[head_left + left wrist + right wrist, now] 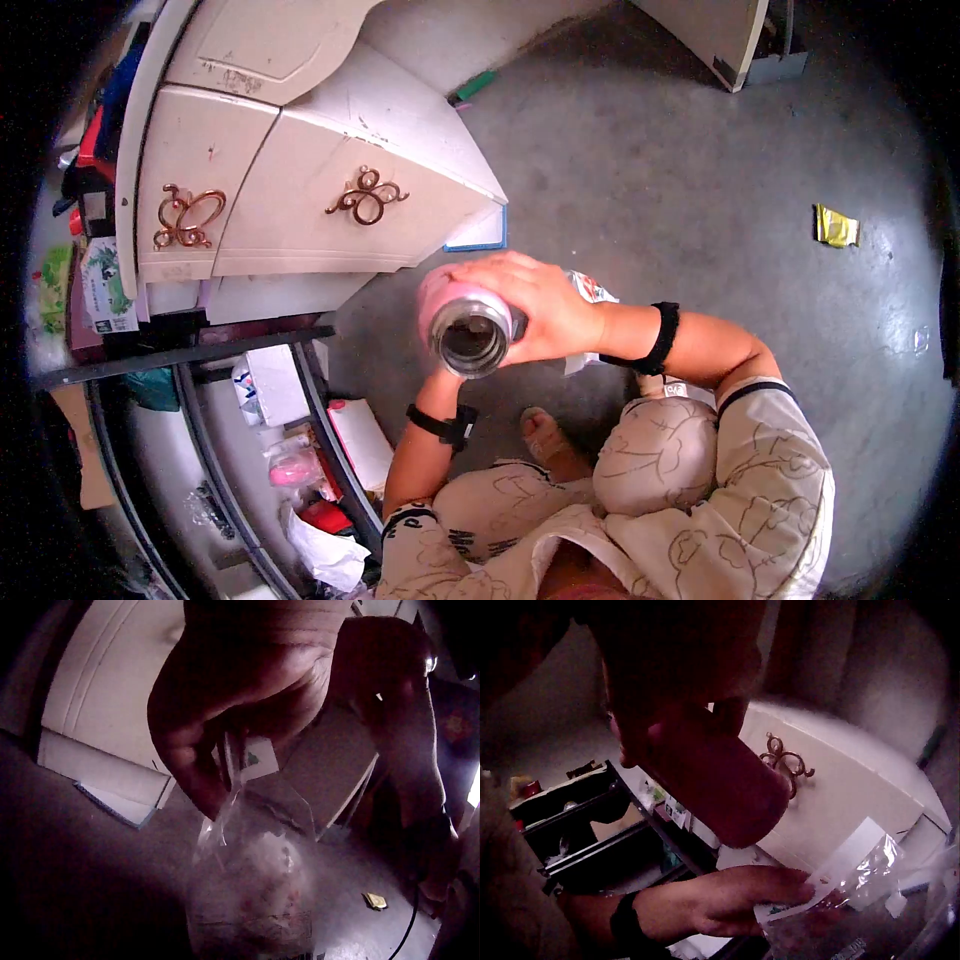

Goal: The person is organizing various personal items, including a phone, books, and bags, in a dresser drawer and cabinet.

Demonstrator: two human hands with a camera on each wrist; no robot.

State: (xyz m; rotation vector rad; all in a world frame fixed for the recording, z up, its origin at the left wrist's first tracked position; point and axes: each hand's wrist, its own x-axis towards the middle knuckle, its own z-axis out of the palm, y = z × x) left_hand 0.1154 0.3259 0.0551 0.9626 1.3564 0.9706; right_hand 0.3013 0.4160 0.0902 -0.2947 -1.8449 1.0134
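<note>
My right hand (540, 305) grips a pink bottle (432, 300), its fingers wrapped round the side. The bottle's bare metal mouth (470, 338) faces up toward my head, and its inside looks dark. In the right wrist view the bottle (727, 787) shows its flat base, tilted down. My left hand (240, 697) is below the bottle, mostly hidden in the head view. It pinches the top of a clear plastic bag (255, 892) between thumb and fingers. Something pale and reddish shows inside the bag, which hangs down; its contents are blurred.
A cream cabinet (330, 130) with copper-coloured handles stands ahead to the left. Beside me on the left is a dark-framed rack (190, 375) with boxes and packets. A yellow wrapper (836, 227) lies on the grey floor (640, 150), and a blue-edged white item (480, 235) lies by the cabinet.
</note>
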